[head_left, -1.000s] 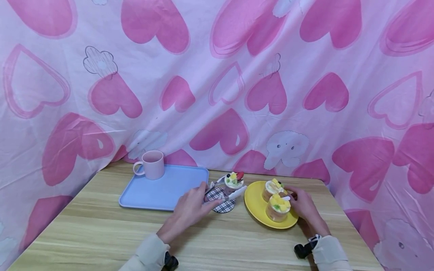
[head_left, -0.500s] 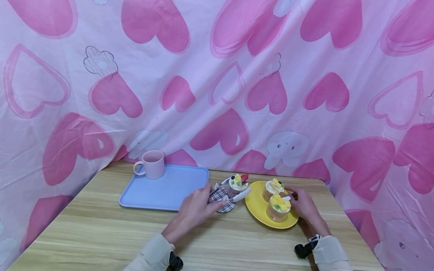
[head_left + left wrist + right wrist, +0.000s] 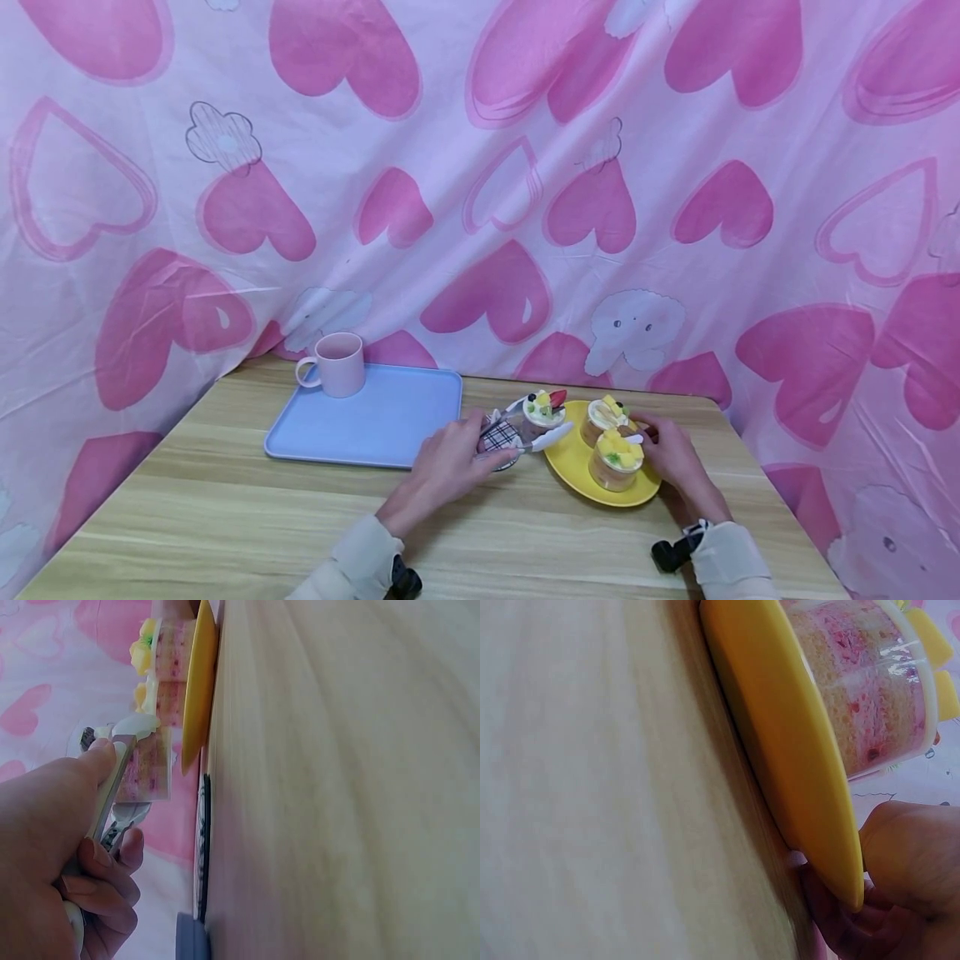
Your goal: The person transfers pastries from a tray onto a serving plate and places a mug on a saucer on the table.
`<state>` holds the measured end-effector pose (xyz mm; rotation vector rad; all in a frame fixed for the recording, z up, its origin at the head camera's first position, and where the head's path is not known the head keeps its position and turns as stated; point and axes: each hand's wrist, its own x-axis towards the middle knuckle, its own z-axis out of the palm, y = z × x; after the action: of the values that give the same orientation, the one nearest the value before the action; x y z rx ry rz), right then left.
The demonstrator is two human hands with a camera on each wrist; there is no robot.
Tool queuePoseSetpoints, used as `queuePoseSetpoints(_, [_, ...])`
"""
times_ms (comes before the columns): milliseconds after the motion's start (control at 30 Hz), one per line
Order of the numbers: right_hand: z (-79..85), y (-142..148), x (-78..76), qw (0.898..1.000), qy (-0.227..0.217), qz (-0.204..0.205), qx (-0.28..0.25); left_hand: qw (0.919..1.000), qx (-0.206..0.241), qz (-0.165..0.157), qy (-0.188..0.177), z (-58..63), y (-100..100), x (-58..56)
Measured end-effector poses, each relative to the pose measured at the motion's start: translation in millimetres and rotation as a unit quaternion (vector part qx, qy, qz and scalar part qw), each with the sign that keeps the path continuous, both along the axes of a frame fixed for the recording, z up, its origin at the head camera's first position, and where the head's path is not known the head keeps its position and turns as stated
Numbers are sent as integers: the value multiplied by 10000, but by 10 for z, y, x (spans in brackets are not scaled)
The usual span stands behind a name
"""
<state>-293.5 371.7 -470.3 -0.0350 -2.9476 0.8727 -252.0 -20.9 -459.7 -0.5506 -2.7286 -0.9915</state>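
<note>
My left hand (image 3: 448,460) grips a pair of tongs (image 3: 555,437) whose white tips clasp a clear dessert cup (image 3: 542,412) topped with cream, fruit and a strawberry piece. In the left wrist view a gap shows between the cup's base and the tabletop. The cup is at the left edge of the yellow plate (image 3: 564,468). Two more dessert cups stand on that plate, one with mango cubes (image 3: 617,468) in front and another (image 3: 596,423) behind. My right hand (image 3: 675,457) pinches the plate's right rim, thumb above and fingers beneath in the right wrist view.
Under and behind the tongs lies a round plaid coaster (image 3: 501,437). To the left, a blue tray (image 3: 375,425) carries a pink mug (image 3: 340,365) at its back left corner. A pink heart-print cloth (image 3: 480,200) hangs right behind the wooden table (image 3: 225,517).
My left hand, the tongs and the strawberry-topped cup have moved right, away from the coaster to the plate's edge. My right hand and the plate stay put.
</note>
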Motion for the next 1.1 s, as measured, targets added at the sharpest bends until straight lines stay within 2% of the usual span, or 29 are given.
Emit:
queuePoseSetpoints(600, [-10, 4, -1, 10000, 65, 31, 14, 9998, -109, -118, -99, -19, 238, 3])
queuePoseSetpoints(1100, [5, 4, -1, 10000, 42, 28, -27, 9994, -107, -172, -270, -50, 322, 19])
